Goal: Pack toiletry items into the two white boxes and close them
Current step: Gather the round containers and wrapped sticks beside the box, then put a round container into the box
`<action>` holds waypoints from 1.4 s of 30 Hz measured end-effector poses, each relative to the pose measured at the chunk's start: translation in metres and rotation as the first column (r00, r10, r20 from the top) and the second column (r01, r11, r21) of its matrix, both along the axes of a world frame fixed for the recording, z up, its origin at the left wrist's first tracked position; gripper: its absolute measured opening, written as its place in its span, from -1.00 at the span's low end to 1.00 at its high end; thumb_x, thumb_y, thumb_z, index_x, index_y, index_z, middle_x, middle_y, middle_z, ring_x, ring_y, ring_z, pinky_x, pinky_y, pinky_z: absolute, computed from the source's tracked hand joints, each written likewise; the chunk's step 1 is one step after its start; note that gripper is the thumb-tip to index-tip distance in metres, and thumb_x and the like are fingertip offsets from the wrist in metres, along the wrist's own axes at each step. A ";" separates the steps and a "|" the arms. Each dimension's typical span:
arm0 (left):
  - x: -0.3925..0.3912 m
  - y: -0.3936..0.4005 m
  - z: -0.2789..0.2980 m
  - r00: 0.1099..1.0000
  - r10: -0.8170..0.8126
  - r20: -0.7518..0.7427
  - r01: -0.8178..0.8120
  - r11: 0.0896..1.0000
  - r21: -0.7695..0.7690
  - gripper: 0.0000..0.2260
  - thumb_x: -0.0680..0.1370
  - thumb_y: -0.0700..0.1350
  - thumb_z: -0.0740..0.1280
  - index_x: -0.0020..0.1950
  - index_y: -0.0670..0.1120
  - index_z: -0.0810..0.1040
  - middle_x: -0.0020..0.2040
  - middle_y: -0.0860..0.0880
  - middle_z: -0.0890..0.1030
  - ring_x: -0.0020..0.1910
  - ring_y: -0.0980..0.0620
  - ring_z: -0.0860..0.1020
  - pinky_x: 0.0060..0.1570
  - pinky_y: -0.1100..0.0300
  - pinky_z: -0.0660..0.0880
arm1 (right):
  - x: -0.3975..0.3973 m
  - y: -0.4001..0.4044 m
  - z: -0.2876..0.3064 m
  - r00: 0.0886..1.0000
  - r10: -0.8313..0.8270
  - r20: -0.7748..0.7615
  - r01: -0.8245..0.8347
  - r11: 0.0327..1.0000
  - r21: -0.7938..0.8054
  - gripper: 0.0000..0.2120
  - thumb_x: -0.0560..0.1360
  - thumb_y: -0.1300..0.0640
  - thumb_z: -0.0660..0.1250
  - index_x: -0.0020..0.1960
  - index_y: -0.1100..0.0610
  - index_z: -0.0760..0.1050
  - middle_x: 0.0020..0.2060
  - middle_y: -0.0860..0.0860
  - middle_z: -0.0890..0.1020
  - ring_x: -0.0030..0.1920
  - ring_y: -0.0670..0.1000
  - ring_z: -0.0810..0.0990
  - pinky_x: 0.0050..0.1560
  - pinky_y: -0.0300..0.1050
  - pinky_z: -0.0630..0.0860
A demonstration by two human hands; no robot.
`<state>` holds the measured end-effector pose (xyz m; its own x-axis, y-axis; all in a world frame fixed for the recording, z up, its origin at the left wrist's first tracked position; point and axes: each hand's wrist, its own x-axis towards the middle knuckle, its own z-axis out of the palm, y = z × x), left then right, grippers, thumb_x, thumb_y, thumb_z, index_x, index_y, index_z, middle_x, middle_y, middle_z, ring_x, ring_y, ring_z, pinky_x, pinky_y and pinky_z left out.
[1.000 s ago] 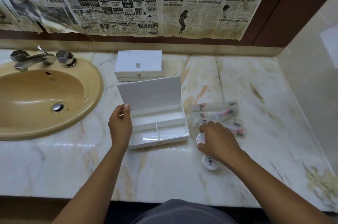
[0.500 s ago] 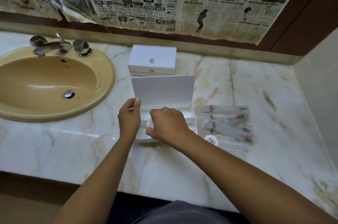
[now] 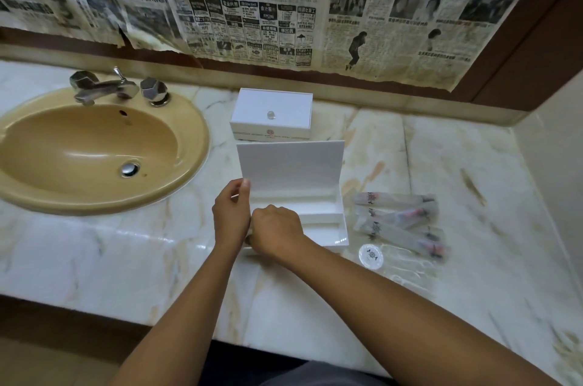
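An open white box lies on the marble counter with its lid standing upright. My left hand pinches the lid's left edge. My right hand is curled, knuckles up, over the box's front left compartment; its fingertips and whatever they hold are hidden. Behind it stands a second white box, closed, with a small knob on top. Right of the open box lie several frosted toiletry packets and a small round white container.
A tan sink with a chrome faucet fills the left of the counter. Newspaper covers the back wall. A side wall bounds the counter on the right. Clear plastic wrap lies by the round container.
My right hand left the round containers on the right and moved left into the open box; one round container is gone from the counter. My left hand stayed on the lid.
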<state>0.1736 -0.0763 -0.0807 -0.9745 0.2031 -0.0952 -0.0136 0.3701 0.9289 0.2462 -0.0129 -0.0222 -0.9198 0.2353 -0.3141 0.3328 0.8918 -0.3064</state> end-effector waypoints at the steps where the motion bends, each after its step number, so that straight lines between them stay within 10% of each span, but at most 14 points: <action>1: 0.000 0.000 0.000 1.000 0.001 -0.005 -0.001 1.000 -0.002 -0.80 0.64 0.01 0.24 0.09 -0.04 0.61 0.00 0.07 0.62 -0.05 0.11 0.55 -0.10 0.41 0.37 | 0.001 0.001 0.000 1.000 -0.002 0.000 0.002 1.000 -0.005 -0.87 0.54 0.06 0.25 -0.01 0.12 0.45 -0.01 0.10 0.57 0.00 0.12 0.55 -0.19 -0.11 0.28; 12: 0.001 -0.001 -0.002 1.000 -0.006 -0.029 0.006 1.000 -0.009 -0.78 0.65 0.01 0.23 0.11 -0.07 0.61 0.02 0.02 0.64 -0.09 0.15 0.55 -0.10 0.36 0.39 | 0.007 0.000 0.006 0.997 -0.078 0.026 0.081 0.977 -0.199 -0.72 0.49 0.17 0.24 -0.35 0.08 0.24 -0.33 0.02 0.41 -0.21 0.12 0.45 -0.27 -0.12 0.31; 20: 0.000 -0.003 -0.007 0.998 -0.026 -0.059 0.025 1.000 -0.018 -0.75 0.65 0.03 0.21 0.09 -0.07 0.60 0.02 0.00 0.65 0.01 0.01 0.57 -0.02 0.20 0.44 | 0.053 0.045 0.035 0.945 -0.166 -0.282 0.150 0.986 -0.078 -0.82 0.50 0.04 0.26 0.02 0.08 0.55 -0.04 0.02 0.61 0.00 0.08 0.54 -0.10 -0.09 0.42; 33: -0.001 -0.003 -0.008 0.997 -0.017 -0.070 0.015 1.000 -0.020 -0.75 0.65 0.03 0.21 0.10 -0.07 0.61 0.01 0.01 0.65 0.00 0.00 0.57 -0.01 0.19 0.43 | 0.121 0.105 0.018 0.947 -0.300 0.118 0.271 0.940 0.209 -0.68 0.44 -0.06 0.31 0.16 -0.03 0.44 0.12 -0.05 0.53 0.17 0.05 0.47 0.19 0.00 0.29; 42: -0.001 -0.002 -0.010 0.998 -0.013 -0.068 0.012 1.000 -0.010 -0.75 0.65 0.03 0.22 0.10 -0.08 0.61 0.02 0.00 0.65 0.02 0.02 0.59 0.02 0.17 0.46 | 0.134 0.108 0.000 0.937 -0.296 0.187 0.261 0.946 0.191 -0.74 0.41 0.06 0.34 0.06 -0.01 0.37 0.08 -0.04 0.51 0.08 0.06 0.49 -0.05 -0.09 0.28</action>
<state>0.1721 -0.0788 -0.0911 -0.9762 0.2147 -0.0310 0.0538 0.3783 0.9241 0.3798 0.0954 -0.0222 -0.7268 0.5360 -0.4294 0.6161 0.7851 -0.0628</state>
